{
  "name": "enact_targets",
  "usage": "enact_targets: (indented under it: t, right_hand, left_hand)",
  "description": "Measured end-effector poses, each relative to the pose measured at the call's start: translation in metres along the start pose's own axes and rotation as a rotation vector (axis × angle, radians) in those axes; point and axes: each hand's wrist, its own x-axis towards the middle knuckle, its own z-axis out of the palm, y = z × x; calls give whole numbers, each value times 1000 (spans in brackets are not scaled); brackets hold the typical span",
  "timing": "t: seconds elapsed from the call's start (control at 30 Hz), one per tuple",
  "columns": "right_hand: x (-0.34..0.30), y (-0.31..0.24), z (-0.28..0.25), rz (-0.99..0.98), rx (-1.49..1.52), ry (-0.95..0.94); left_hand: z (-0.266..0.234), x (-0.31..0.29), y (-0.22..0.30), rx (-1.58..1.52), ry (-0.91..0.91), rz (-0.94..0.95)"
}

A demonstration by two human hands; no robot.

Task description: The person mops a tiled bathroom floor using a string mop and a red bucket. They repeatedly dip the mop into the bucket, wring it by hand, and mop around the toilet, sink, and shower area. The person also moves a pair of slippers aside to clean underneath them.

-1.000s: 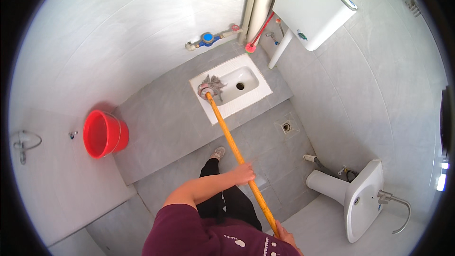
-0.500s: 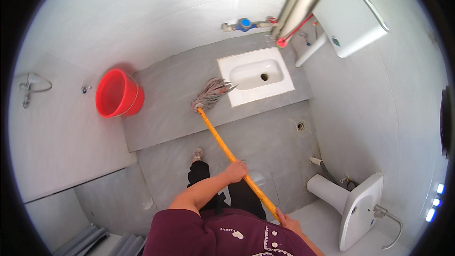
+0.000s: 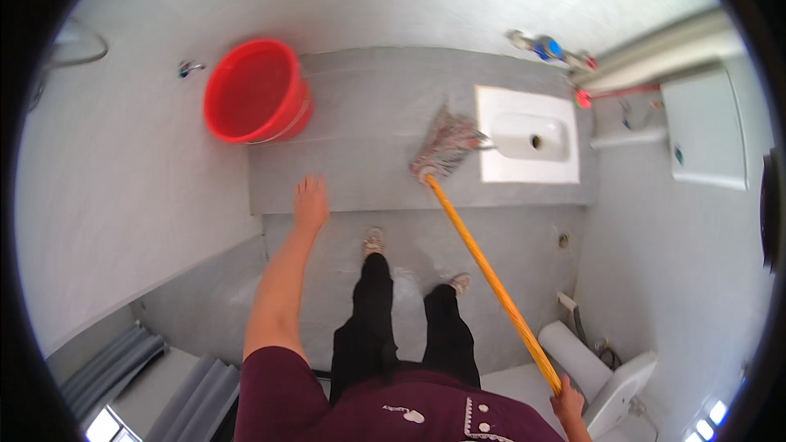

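Note:
A mop with a yellow wooden handle (image 3: 496, 280) slants across the middle of the view. Its grey and reddish string head (image 3: 447, 146) rests on the raised grey tiled step, beside the squat toilet's left edge. Near the handle's end, my right hand (image 3: 566, 401) is closed around the wood at the lower right. My left hand (image 3: 310, 200) reaches forward with its fingers stretched out and holds nothing. Ahead of it, on the step against the left wall, stands a red bucket (image 3: 296, 117) with a thin wire handle; my hand is apart from it.
The white squat toilet (image 3: 530, 173) is set into the step (image 3: 360, 172). A cistern (image 3: 706, 127) and pipes are on the right wall, with a blue water meter (image 3: 547, 48) at the back. A pedestal washbasin (image 3: 622, 393) stands lower right. Grey ridged objects (image 3: 115, 368) lie lower left.
My left hand has let go of the mop handle and moved forward and left toward the bucket. My right hand keeps its hold. The view has shifted, and both my feet now show.

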Motion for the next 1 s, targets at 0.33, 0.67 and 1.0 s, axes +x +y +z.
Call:
enact_targets:
  t: [0.33,0.67,1.0]
  right_hand:
    - [-39,-58,-91,126,-29,-68]
    - [-55,-127,-180,314,-177,-145]
    - [-48,-178,-112,446,133,-198]
  left_hand:
    - [10,168,-183,14,169,-212]
    - [61,263,-178,-226,-100,-528]
    - [68,270,-167,-135,-72,-595]
